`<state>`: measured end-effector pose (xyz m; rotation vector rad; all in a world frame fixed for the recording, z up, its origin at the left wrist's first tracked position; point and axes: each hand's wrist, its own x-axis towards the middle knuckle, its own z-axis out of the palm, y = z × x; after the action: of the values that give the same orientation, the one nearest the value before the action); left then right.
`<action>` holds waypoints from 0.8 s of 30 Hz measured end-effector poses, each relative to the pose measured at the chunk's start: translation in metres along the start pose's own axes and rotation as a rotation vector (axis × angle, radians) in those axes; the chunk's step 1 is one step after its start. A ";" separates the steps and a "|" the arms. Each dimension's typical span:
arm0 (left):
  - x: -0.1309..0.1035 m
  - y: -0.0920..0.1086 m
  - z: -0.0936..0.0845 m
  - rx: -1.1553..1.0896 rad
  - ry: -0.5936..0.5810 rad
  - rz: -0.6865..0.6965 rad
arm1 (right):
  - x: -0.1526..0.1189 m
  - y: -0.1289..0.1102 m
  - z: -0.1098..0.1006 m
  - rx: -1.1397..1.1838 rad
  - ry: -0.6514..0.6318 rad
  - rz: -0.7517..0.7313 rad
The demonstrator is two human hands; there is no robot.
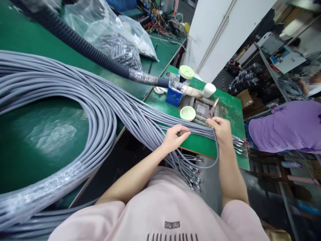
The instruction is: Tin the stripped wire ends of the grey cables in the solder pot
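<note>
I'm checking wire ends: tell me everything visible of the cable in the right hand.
The cable is slim and grey, with a smooth, plastic-looking sheath. The right hand pinches it near its end, where thin coloured wires stick up. Below, it droops in a loose loop past the edge of the green table, then runs left toward other grey cables.

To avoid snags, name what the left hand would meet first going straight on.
Probably the grey cables just beyond the left hand; depth is unclear, so it might pass above them toward the right hand.
</note>
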<state>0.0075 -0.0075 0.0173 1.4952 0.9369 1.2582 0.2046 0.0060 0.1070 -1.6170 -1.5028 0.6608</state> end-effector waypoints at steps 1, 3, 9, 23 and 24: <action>0.000 0.001 0.006 -0.153 0.007 -0.067 | -0.010 -0.001 0.005 0.070 -0.015 0.023; 0.000 0.003 0.021 -0.443 -0.034 -0.172 | -0.027 -0.001 0.016 0.190 -0.041 0.061; -0.007 0.009 0.057 -0.776 0.033 -0.332 | -0.054 0.000 0.034 0.421 -0.066 0.128; -0.015 0.023 0.046 -0.742 0.149 -0.331 | -0.077 0.007 0.027 0.282 -0.145 0.110; -0.015 0.025 0.043 -0.788 0.141 -0.361 | -0.082 0.007 0.026 0.242 -0.172 0.098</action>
<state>0.0464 -0.0358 0.0359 0.6000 0.6379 1.2602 0.1750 -0.0687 0.0752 -1.4848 -1.4087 1.0182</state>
